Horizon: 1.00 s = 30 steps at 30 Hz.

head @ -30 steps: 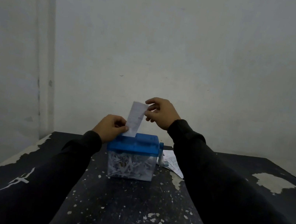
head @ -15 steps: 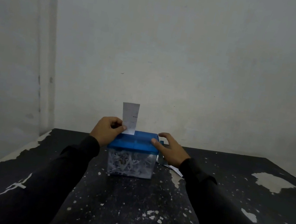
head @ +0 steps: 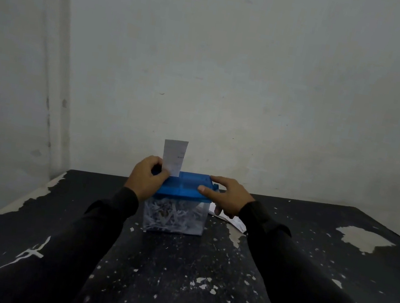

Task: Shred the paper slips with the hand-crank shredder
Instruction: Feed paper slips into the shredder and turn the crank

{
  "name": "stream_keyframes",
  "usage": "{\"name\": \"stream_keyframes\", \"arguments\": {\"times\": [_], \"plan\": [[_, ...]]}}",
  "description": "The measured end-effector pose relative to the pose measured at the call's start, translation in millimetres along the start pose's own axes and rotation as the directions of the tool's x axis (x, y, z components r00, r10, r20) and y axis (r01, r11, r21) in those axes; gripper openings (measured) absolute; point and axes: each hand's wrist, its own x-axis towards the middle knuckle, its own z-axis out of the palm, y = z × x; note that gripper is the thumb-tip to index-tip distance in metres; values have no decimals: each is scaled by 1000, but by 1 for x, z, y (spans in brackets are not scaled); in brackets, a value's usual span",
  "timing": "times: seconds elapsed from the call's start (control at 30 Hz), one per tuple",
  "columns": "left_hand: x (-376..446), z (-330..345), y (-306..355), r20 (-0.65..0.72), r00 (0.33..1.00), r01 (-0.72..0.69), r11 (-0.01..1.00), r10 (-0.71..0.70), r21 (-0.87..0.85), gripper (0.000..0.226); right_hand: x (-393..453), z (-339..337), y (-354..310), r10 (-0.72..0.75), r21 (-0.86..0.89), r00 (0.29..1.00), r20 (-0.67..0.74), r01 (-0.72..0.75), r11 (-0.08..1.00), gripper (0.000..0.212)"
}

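Observation:
The hand-crank shredder stands mid-table, with a blue lid (head: 183,186) on a clear bin (head: 175,218) packed with white shreds. A white paper slip (head: 174,156) stands upright in the lid's slot. My left hand (head: 145,182) sits at the lid's left end and pinches the slip's lower left edge. My right hand (head: 229,199) lies over the lid's right end, thumb and forefinger straight against the blue plastic. It covers most of the crank (head: 215,186), leaving only a blue stub in sight.
More paper slips (head: 233,222) lie flat on the table just right of the shredder, half hidden by my right wrist. The black table (head: 201,269) has chipped paint and a bare patch (head: 363,237) at the far right. Walls close off the back and left.
My right hand let go of the slip's top and dropped to the lid's right end. The slip went from tilted to upright in the slot. My left hand kept its pinch.

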Motion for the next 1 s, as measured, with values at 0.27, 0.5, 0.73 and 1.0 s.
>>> {"name": "stream_keyframes", "arguments": {"times": [0.27, 0.5, 0.73, 1.0], "plan": [[0, 2, -3, 126, 991, 43, 999, -43, -1, 77, -7, -13, -13, 84, -16, 994, 70, -83, 996, 50], [2, 0, 6, 191, 980, 63, 997, -53, -48, 65, 4, -40, -22, 19, 453, 999, 38, -34, 891, 16], [-2, -2, 12, 191, 979, 81, 993, -65, -82, 76, 48, -15, -7, 113, 406, 957, -266, 5, 914, 17], [-5, -3, 11, 203, 978, 70, 993, -49, -95, 77, 36, 21, 46, 181, 60, 958, -222, -172, 983, 31]]}}
